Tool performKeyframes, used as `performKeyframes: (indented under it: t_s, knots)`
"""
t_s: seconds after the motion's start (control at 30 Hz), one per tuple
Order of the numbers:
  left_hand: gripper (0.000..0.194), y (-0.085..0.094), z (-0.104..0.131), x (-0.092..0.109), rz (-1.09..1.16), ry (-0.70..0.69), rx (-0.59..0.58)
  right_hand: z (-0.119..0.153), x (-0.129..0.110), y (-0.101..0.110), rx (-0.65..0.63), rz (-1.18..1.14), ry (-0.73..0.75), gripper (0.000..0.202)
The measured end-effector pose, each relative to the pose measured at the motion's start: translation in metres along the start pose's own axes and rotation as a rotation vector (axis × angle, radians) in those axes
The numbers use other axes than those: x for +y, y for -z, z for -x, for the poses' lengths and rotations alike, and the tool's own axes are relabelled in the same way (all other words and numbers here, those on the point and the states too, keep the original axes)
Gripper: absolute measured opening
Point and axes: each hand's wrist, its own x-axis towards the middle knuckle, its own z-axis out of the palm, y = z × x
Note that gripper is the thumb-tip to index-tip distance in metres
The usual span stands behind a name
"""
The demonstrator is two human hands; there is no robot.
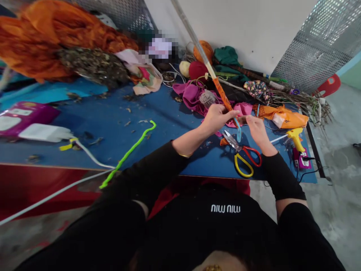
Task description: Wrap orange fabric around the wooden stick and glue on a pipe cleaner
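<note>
A long pole (194, 37), wrapped in orange fabric (222, 92) toward its lower end, slants down from the top of the view. My left hand (218, 117) is closed round that wrapped end. From the pole's tip hangs a light blue strand (239, 133). Just right of the tip is my right hand (254, 126), its fingers pinched together; what they hold is too small to make out. Scissors (244, 164) with one red and one yellow handle lie partly open on the blue table (169, 141), below my hands.
Fabrics, balls and twigs (299, 98) line the table's back. A yellow glue gun (296, 139) lies at right. A bright green strand (129, 152) crosses the front edge, near a white cable (90, 153) and purple power strip (31, 116) at left.
</note>
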Motion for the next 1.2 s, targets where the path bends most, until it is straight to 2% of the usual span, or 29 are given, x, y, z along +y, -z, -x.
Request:
performKeyframes:
  t_s: [0.13,0.2,0.3,0.37,0.53,0.8,0.9,1.03,1.2]
  knots:
    - [0.053,-0.005,-0.001,-0.006,0.051,-0.011,-0.073,0.009,0.004,-0.017,-0.13,-0.031,-0.051,0.074]
    - [0.06,-0.01,0.001,-0.007,0.128,-0.015,-0.138,0.013,0.005,-0.02,-0.112,-0.068,-0.063,0.067]
    - [0.07,-0.018,0.006,-0.007,0.225,-0.002,-0.175,0.017,0.007,-0.02,-0.014,-0.096,-0.056,0.058]
    - [0.07,-0.021,0.009,-0.007,0.305,0.008,-0.164,0.018,0.008,-0.019,0.038,-0.093,-0.05,0.052]
    - [0.048,-0.024,0.013,-0.004,0.439,0.015,-0.161,0.02,0.007,-0.018,0.073,-0.087,-0.013,0.047]
    - [0.032,-0.023,0.018,-0.004,0.315,0.002,-0.072,0.025,0.001,-0.022,0.067,0.033,0.047,0.055]
    - [0.037,-0.024,0.019,-0.002,0.334,-0.015,-0.099,0.024,0.002,-0.023,0.076,0.011,0.051,0.058]
    - [0.064,-0.025,0.017,-0.001,0.347,-0.019,-0.108,0.022,0.003,-0.022,0.064,-0.043,0.008,0.061]
    - [0.058,-0.025,0.015,-0.006,0.225,-0.048,0.023,0.025,0.003,-0.024,0.02,0.013,0.01,0.056]
